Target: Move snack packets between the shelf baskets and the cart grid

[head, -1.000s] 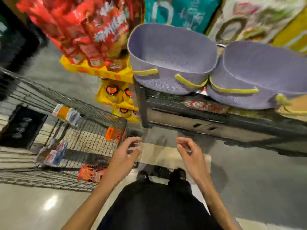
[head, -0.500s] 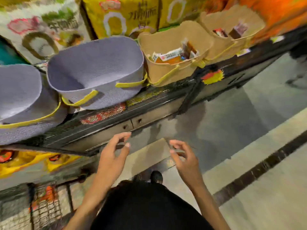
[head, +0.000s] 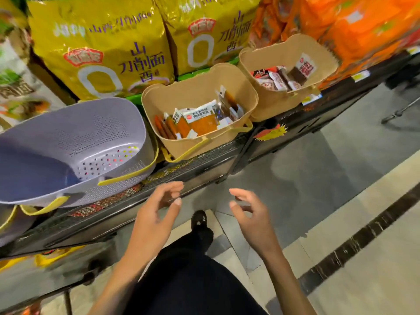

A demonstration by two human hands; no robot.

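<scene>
Hands: left hand (head: 156,214) and right hand (head: 252,215) loosely spread, empty, below the shelf (head: 204,165) front edge.
Next: lift one orange packet (head: 202,124), seemingly loose, from the nearer tan basket (head: 193,147).

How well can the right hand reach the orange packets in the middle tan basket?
Probably yes. The right hand holds nothing, the tan basket is open on top, and the orange packets lie uncovered. Nothing stands between; the hand only has to rise over the front wall.

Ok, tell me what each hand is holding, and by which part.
Nothing. The left hand and right hand are both empty, fingers loosely curled.
</scene>
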